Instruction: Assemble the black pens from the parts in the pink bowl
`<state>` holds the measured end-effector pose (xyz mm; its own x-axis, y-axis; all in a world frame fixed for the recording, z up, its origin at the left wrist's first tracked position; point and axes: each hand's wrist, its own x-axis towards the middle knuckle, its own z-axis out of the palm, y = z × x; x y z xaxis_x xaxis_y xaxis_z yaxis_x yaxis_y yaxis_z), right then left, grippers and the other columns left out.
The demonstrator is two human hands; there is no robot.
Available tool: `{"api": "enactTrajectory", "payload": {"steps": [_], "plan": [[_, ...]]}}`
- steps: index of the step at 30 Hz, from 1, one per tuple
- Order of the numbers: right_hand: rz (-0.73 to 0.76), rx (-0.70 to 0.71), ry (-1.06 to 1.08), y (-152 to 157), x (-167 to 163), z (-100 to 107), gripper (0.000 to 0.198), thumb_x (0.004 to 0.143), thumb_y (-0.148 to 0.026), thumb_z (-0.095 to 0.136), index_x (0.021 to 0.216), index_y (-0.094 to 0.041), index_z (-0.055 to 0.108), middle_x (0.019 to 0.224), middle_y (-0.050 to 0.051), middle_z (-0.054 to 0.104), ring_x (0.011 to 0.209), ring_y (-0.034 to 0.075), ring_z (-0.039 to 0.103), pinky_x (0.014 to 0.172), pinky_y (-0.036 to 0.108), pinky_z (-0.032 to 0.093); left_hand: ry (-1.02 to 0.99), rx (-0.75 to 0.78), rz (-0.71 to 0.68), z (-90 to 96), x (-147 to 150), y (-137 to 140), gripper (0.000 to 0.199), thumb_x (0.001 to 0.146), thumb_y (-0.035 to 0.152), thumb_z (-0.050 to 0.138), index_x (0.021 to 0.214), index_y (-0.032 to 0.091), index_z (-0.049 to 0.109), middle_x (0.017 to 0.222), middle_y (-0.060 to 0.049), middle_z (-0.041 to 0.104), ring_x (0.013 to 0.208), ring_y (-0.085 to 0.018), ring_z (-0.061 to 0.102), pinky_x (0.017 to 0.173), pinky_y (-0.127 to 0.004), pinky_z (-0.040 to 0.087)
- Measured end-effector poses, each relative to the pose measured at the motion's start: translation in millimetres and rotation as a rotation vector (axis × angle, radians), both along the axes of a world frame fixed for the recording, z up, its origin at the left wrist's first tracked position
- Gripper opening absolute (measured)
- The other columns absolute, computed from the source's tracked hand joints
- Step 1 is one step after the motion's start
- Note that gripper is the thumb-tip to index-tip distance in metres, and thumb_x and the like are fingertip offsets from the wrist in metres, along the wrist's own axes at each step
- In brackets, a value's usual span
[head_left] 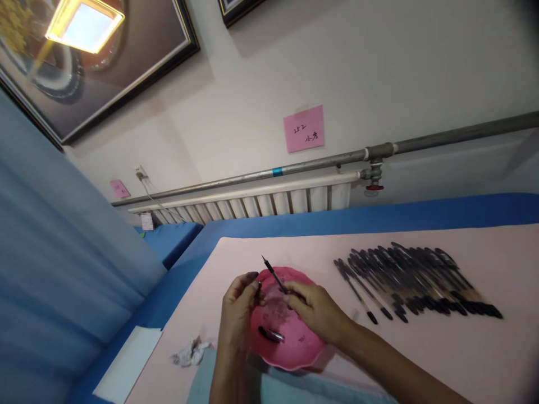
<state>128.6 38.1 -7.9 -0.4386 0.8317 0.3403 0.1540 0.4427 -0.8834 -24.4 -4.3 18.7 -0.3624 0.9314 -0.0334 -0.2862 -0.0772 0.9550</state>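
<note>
My right hand (315, 311) pinches a pen (274, 276) above the pink bowl (290, 359); its thin bare tip points up and to the left. My left hand (239, 306) is closed at the bowl's left rim, with a small dark piece at its fingertips that I cannot make out. Dark smudges mark the fingers. Inside the bowl lie one or two dark, shiny pen parts (270, 335), perhaps caps, among dark stains. Right of the bowl, several capped pens (404, 280) with black ends lie side by side in a slanting row.
A pink sheet (357, 370) covers the blue table (295, 221). Crumpled tissue (191, 352) lies left of my left forearm, and white paper (128, 362) at the left edge. Behind stand a radiator (269, 203) and pipe (236, 182). A blue curtain (63, 252) hangs left.
</note>
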Motion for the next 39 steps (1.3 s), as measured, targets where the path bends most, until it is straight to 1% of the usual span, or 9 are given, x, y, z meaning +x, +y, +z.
{"api": "enactTrajectory", "payload": {"steps": [2, 4, 7, 9, 12, 19, 25, 32, 39], "plan": [[0.008, -0.012, 0.004, 0.1, -0.1, -0.4, 0.014, 0.076, -0.022, 0.052, 0.077, -0.023, 0.066, 0.067, 0.000, 0.065, 0.061, 0.016, 0.056, 0.059, 0.028, 0.044, 0.176, 0.012, 0.009, -3.0, 1.8, 0.3, 0.032, 0.066, 0.028, 0.065, 0.095, 0.015, 0.062, 0.068, 0.001, 0.059, 0.056, -0.009, 0.054, 0.055, -0.022, 0.044], [0.007, -0.015, 0.011, 0.2, -0.2, -1.3, 0.014, 0.075, -0.022, 0.053, 0.076, -0.024, 0.066, 0.067, -0.001, 0.064, 0.061, 0.016, 0.056, 0.059, 0.028, 0.044, 0.297, 0.011, 0.014, -4.9, 3.1, 0.3, 0.035, 0.068, 0.030, 0.062, 0.100, 0.016, 0.061, 0.075, -0.001, 0.061, 0.060, -0.011, 0.055, 0.058, -0.023, 0.045], [0.008, -0.017, 0.001, 0.2, -0.2, -2.3, 0.014, 0.076, -0.022, 0.052, 0.077, -0.024, 0.066, 0.067, -0.001, 0.064, 0.062, 0.016, 0.056, 0.059, 0.028, 0.044, 0.363, -0.010, 0.004, -4.8, 4.3, -0.2, 0.035, 0.070, 0.031, 0.060, 0.103, 0.017, 0.061, 0.082, -0.003, 0.062, 0.061, -0.011, 0.054, 0.060, -0.024, 0.046], [0.012, -0.015, -0.011, 0.1, 0.0, -2.6, 0.015, 0.076, -0.021, 0.052, 0.078, -0.024, 0.067, 0.068, 0.000, 0.064, 0.062, 0.017, 0.056, 0.060, 0.028, 0.044, 0.380, -0.017, -0.007, -3.9, 4.8, -0.6, 0.035, 0.071, 0.030, 0.058, 0.104, 0.017, 0.061, 0.083, -0.003, 0.062, 0.061, -0.010, 0.053, 0.061, -0.024, 0.046], [0.015, -0.003, -0.012, 0.3, 0.0, -2.4, 0.015, 0.076, -0.021, 0.053, 0.077, -0.024, 0.067, 0.067, 0.000, 0.064, 0.062, 0.017, 0.056, 0.059, 0.028, 0.044, 0.403, -0.024, -0.024, -4.0, 5.0, -0.8, 0.035, 0.072, 0.030, 0.058, 0.105, 0.017, 0.062, 0.079, -0.002, 0.060, 0.061, -0.010, 0.052, 0.060, -0.024, 0.046], [0.016, 0.001, -0.019, 0.2, -0.8, -2.1, 0.013, 0.075, -0.021, 0.053, 0.076, -0.024, 0.066, 0.067, 0.000, 0.064, 0.061, 0.016, 0.056, 0.059, 0.027, 0.043, 0.412, -0.020, -0.030, -9.7, 4.0, 1.1, 0.037, 0.072, 0.030, 0.059, 0.107, 0.018, 0.062, 0.072, 0.000, 0.058, 0.058, -0.010, 0.051, 0.059, -0.023, 0.045], [0.010, 0.018, 0.022, -2.1, -0.6, -1.1, 0.013, 0.075, -0.021, 0.053, 0.075, -0.023, 0.066, 0.062, -0.001, 0.062, 0.058, 0.015, 0.054, 0.056, 0.027, 0.042, 0.425, -0.013, -0.030, -10.5, 3.7, 2.0, 0.036, 0.072, 0.030, 0.058, 0.106, 0.017, 0.062, 0.075, -0.002, 0.060, 0.057, -0.010, 0.051, 0.057, -0.023, 0.045], [0.048, 0.020, -0.041, 0.9, 1.0, -3.5, 0.015, 0.077, -0.022, 0.051, 0.078, -0.024, 0.066, 0.066, 0.000, 0.063, 0.060, 0.016, 0.054, 0.057, 0.028, 0.041, 0.370, 0.012, 0.036, -5.5, 3.3, 0.1, 0.037, 0.071, 0.031, 0.059, 0.107, 0.018, 0.061, 0.076, -0.001, 0.059, 0.058, -0.009, 0.052, 0.058, -0.023, 0.045], [0.061, 0.053, -0.086, 0.4, 0.8, -4.4, 0.016, 0.078, -0.021, 0.049, 0.081, -0.024, 0.065, 0.071, 0.000, 0.063, 0.064, 0.017, 0.055, 0.059, 0.029, 0.041, 0.373, 0.003, 0.011, -4.1, 1.6, -0.3, 0.041, 0.073, 0.029, 0.057, 0.113, 0.019, 0.057, 0.076, 0.001, 0.056, 0.056, -0.008, 0.050, 0.057, -0.022, 0.045]]}}
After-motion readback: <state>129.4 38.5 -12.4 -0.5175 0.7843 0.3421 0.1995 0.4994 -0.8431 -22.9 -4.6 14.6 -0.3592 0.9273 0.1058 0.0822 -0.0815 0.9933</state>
